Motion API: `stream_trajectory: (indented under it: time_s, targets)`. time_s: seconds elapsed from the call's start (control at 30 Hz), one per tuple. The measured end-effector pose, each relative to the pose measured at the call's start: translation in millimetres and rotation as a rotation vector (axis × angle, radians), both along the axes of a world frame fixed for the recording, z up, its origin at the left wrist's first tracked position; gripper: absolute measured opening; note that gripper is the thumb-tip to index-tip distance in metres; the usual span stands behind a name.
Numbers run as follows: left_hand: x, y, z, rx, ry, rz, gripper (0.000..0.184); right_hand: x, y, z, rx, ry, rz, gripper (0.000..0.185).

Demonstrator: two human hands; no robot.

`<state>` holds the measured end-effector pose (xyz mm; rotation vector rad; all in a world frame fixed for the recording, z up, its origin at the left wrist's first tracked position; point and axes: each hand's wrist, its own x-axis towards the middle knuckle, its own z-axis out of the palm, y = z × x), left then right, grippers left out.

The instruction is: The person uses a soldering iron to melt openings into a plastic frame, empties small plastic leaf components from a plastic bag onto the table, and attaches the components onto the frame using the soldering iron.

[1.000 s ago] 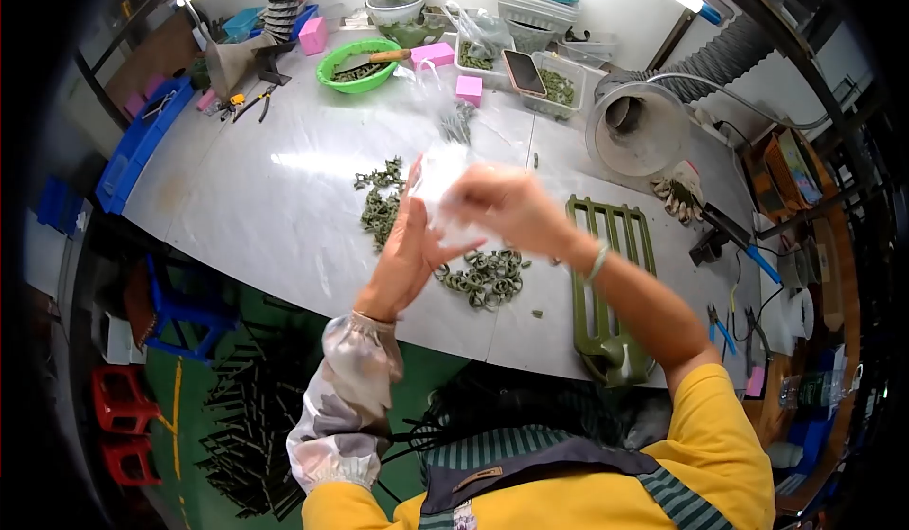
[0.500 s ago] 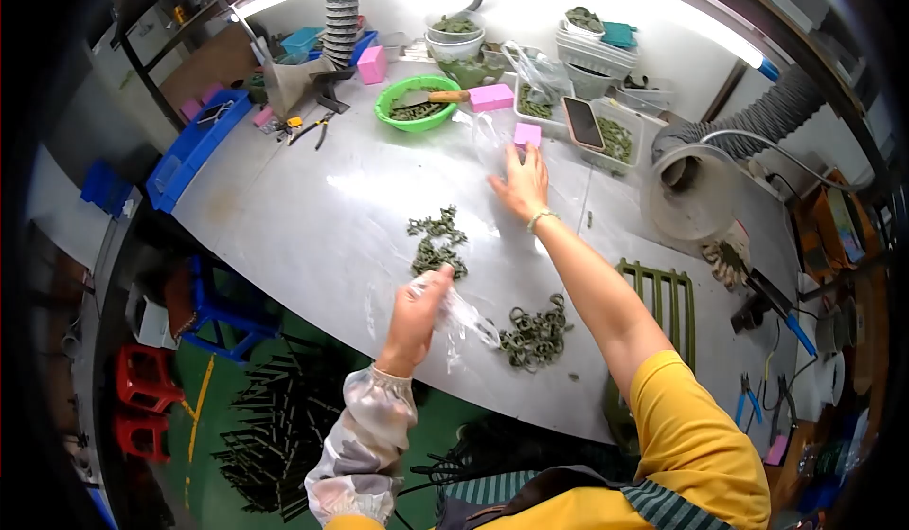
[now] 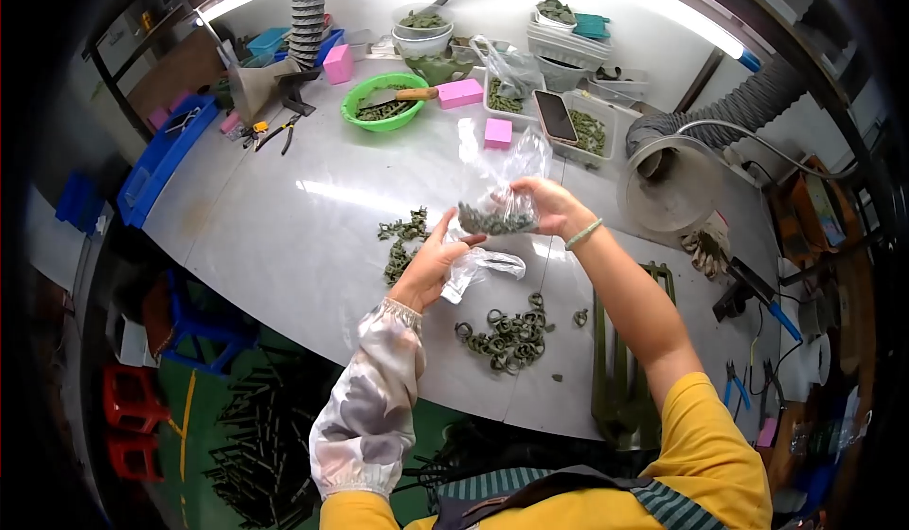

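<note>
My right hand [image 3: 554, 206] grips a clear plastic bag [image 3: 516, 165] with small green pieces [image 3: 497, 221] gathered at its bottom, held above the metal table. My left hand [image 3: 434, 263] is closed on a crumpled clear plastic bag [image 3: 483, 267], which hangs out toward the right. Its fingertips reach the lower left of the filled bag; whether they also grip it I cannot tell. Behind the left hand lies a pile of small green pieces [image 3: 402, 232]. Nearer me is a pile of green ring-shaped pieces [image 3: 507, 341], with one ring [image 3: 580, 318] lying apart.
A green bowl [image 3: 383, 125] with a wooden-handled tool, a pink block [image 3: 498, 133], a phone [image 3: 556, 117] and tubs of green parts stand at the back. At right are a green slatted frame [image 3: 606, 378], a duct funnel [image 3: 668, 189] and a glove [image 3: 710, 246]. Pliers [image 3: 277, 134] lie back left.
My right hand has come back from beside the pink block and now holds the bag of green pieces. My left hand has moved up and right toward it, still holding the crumpled bag.
</note>
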<state>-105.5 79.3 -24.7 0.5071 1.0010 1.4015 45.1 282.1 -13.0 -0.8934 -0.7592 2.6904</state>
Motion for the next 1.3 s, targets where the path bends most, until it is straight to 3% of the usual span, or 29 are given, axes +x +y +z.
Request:
stream_trajectory:
  time_s: [0.07, 0.1, 0.2, 0.23, 0.33, 0.37, 0.47, 0.5, 0.63, 0.8, 0.87, 0.97, 1.07, 1.2, 1.3]
  targets:
    - [-1, 9, -19, 0.045, -0.033, -0.134, 0.070, 10, 17, -40, 0.002, -0.026, -0.014, 0.039]
    - [8, 6, -8, -0.006, -0.015, -0.095, 0.054, 17, 3, -32, 0.144, -0.065, -0.146, 0.051]
    - [12, 6, -16, 0.012, 0.088, -0.086, 0.052, 37, 9, -43, 0.699, -0.279, -0.363, 0.063]
    - [14, 6, -18, -0.001, 0.146, -0.066, 0.051, 45, -20, -8, 0.892, -0.482, -0.418, 0.067]
    - [17, 4, -20, -0.047, 0.286, -0.033, 0.051, 73, -45, -3, 1.337, -0.578, -0.250, 0.061]
    - [20, 5, -21, -0.050, 0.276, 0.014, 0.047, 82, -51, 0, 1.392, -0.625, -0.030, 0.055]
    - [24, 5, -20, -0.035, 0.292, 0.085, 0.038, 92, -73, -17, 1.788, -0.756, 0.215, 0.050]
    - [25, 6, -19, -0.031, 0.286, 0.083, 0.036, 90, -76, -23, 1.869, -0.676, 0.077, 0.034]
    - [29, 2, -13, -0.017, 0.301, 0.143, 0.028, 88, -73, -15, 1.586, -0.572, -0.023, 0.013]
    - [27, 2, -11, -0.020, 0.326, 0.157, 0.021, 91, -70, 33, 1.132, -0.195, 0.035, 0.020]
    - [26, 2, -10, -0.035, 0.350, 0.143, 0.020, 91, -66, 39, 1.133, -0.207, 0.001, 0.018]
    - [20, 1, -11, -0.024, 0.429, 0.128, 0.019, 95, -67, 56, 0.863, -0.070, -0.040, 0.017]
    - [14, -4, -15, 0.021, 0.524, 0.128, 0.019, 98, -59, 49, 1.180, -0.316, 0.006, 0.018]
    - [19, -10, 1, 0.016, 0.673, 0.102, 0.022, 99, -62, 61, 1.040, -0.186, -0.058, 0.017]
    - [31, -9, 2, 0.112, 0.936, 0.047, 0.035, 96, -63, 62, 0.966, -0.152, -0.048, 0.020]
